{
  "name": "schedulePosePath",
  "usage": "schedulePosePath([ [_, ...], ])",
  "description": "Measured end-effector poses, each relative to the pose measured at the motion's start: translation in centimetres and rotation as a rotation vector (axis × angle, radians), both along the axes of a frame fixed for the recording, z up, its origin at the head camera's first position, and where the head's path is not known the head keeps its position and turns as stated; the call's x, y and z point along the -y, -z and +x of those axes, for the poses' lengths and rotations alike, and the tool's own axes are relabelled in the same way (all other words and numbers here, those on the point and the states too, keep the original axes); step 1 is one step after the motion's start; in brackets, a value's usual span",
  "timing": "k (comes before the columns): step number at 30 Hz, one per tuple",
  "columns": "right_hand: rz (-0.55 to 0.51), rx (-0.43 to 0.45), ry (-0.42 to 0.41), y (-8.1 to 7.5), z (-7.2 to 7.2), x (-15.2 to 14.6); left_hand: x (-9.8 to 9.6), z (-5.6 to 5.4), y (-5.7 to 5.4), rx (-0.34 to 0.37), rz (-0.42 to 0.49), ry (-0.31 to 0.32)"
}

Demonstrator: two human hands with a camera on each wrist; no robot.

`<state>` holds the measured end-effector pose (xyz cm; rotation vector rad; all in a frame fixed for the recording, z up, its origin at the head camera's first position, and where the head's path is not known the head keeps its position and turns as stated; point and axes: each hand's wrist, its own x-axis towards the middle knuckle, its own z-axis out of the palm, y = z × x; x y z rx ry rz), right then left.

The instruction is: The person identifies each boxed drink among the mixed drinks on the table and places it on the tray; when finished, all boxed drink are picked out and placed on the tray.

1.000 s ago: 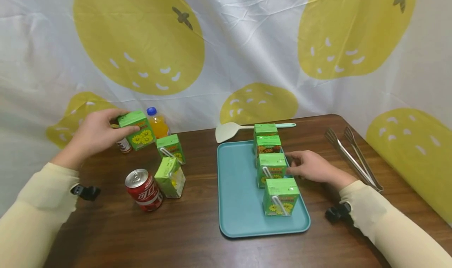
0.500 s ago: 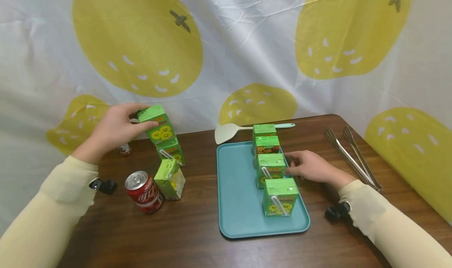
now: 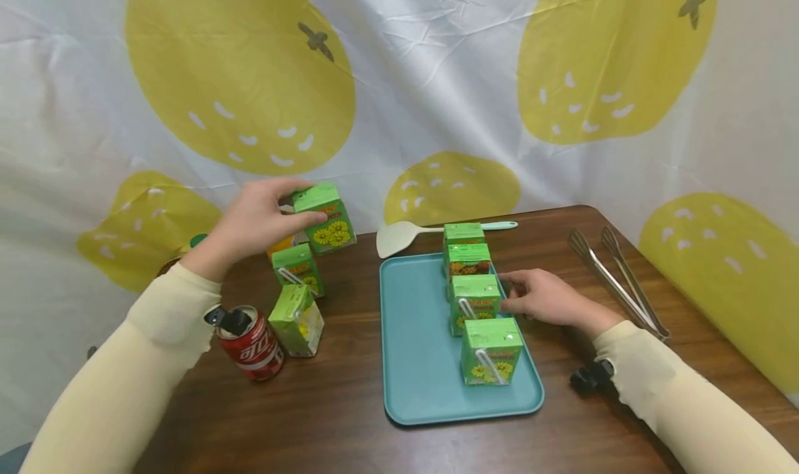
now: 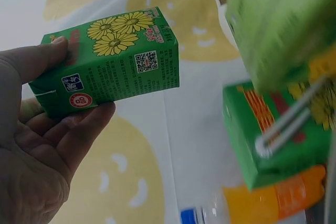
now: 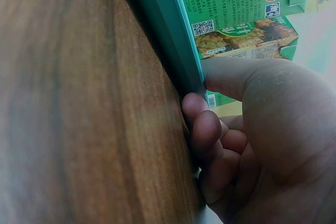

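In the head view my left hand (image 3: 256, 221) holds a green drink carton (image 3: 329, 225) with yellow flowers in the air, left of the tray. Thumb and fingers pinch its upper end, as the left wrist view shows. A row of several similar cartons (image 3: 493, 352) stands along the right side of the blue-green tray (image 3: 408, 377). At that side my right hand (image 3: 546, 299) grips the tray's edge, its thumb over the rim and its fingers curled on the outside, beside the pineapple-print carton (image 5: 247, 38).
Two more green cartons (image 3: 298, 321) stand on the table left of the tray, next to a red cola can (image 3: 259, 352). Behind them lies partly hidden an orange drink bottle (image 4: 262, 203). A pale spatula (image 3: 396, 239) lies behind the tray, metal tongs (image 3: 614, 283) to its right.
My left hand has carried the drink carton to the right, past the orange bottle and over the standing cartons. My right hand has stayed at the tray's edge.
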<state>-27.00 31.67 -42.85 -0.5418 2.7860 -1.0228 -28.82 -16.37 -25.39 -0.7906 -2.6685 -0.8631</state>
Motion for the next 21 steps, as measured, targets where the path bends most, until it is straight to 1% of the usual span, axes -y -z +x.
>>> schedulePosePath([
  [3, -0.006, 0.003, 0.0, 0.0, 0.0, 0.0, -1.1, -0.3, 0.2, 0.024, 0.01, 0.026],
  [7, -0.005, 0.007, 0.003, -0.1, 0.1, 0.0, -2.6, -0.7, 0.6, 0.044, 0.018, 0.074],
  [11, 0.0, 0.003, 0.003, -0.1, 0.0, 0.0, -4.1, -1.0, 1.1, 0.049, 0.016, 0.126],
  [13, -0.002, 0.002, 0.006, 0.0, -0.1, 0.0, -4.9, -1.1, 1.3, 0.044, 0.006, 0.142],
  [17, -0.017, -0.004, -0.006, 0.1, -0.1, -0.2, -6.2, -1.4, 1.8, 0.049, -0.021, 0.156],
  [18, -0.032, -0.023, -0.028, 0.5, -0.3, -0.5, -6.5, -1.5, 2.0, 0.049, -0.03, 0.154],
  [21, -0.038, -0.035, -0.044, 0.6, -0.4, -0.5, -7.3, -1.9, 2.7, 0.046, -0.054, 0.156],
])
